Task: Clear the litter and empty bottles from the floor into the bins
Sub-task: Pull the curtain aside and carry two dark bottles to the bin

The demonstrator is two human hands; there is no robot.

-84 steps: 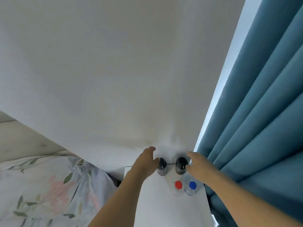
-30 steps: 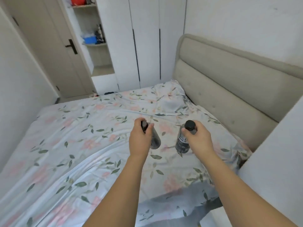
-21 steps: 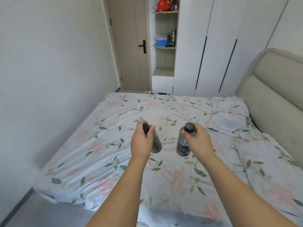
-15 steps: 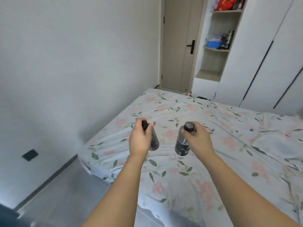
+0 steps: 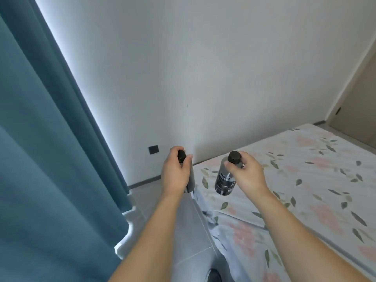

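Though held apart — a black-capped bottle (image 5: pixel 225 177) in each of the hands (image 5: pixel 176 173)

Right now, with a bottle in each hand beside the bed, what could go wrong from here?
1. The right hand pinches its bottle only near the black cap, so the hanging body may swing or slip.
2. The left hand hides most of the other bottle; its grip can't be judged.
3. Both hands are full, and the floor strip between curtain and bed looks narrow. No bin is in view.
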